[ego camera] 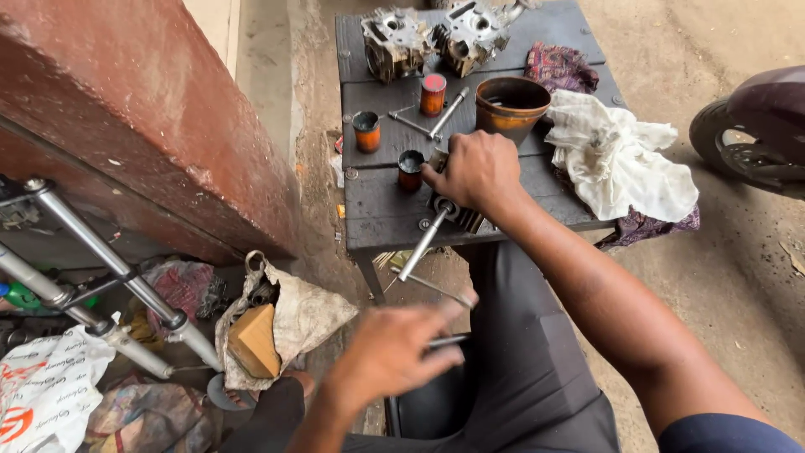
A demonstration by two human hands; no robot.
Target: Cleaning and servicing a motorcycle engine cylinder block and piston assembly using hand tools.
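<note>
At front edge of dark wooden bench (377,214), your right hand (480,172) is pressing down on finned metal part (465,218), fingers curled closed over it. Steel rod (423,245) is sticking out from under that hand, long axis slanting down-left past bench edge toward you. Your left hand (390,352) is hovering below, nearer rod's free end, fingers pinched on thin dark tool (446,341). Orange-stained pistons (366,132) are standing just beyond.
</note>
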